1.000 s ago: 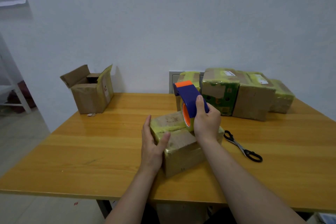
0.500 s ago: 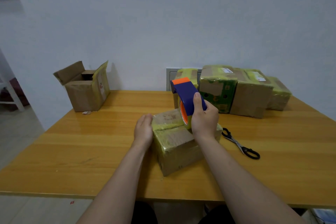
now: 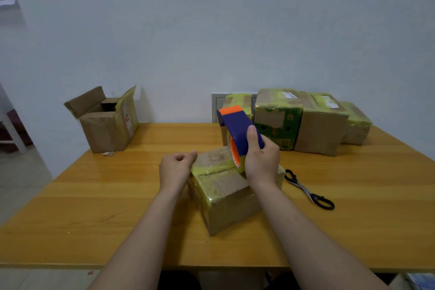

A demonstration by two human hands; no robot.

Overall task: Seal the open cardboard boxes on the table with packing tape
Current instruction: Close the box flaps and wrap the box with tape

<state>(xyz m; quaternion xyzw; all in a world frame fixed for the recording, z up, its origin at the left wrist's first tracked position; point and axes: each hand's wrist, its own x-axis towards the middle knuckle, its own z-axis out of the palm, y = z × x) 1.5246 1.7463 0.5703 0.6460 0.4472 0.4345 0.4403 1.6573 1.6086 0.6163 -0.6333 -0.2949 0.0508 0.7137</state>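
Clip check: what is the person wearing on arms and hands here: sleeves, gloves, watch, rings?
Nothing worn shows. The left forearm and right forearm are bare to the frame's bottom edge, with no sleeve or cuff. No glove, ring, watch or band shows on the left grip or the right grip. No tattoos are visible.

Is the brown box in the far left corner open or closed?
Open. The far-left box has its top flaps sticking up, and you can see down into it.
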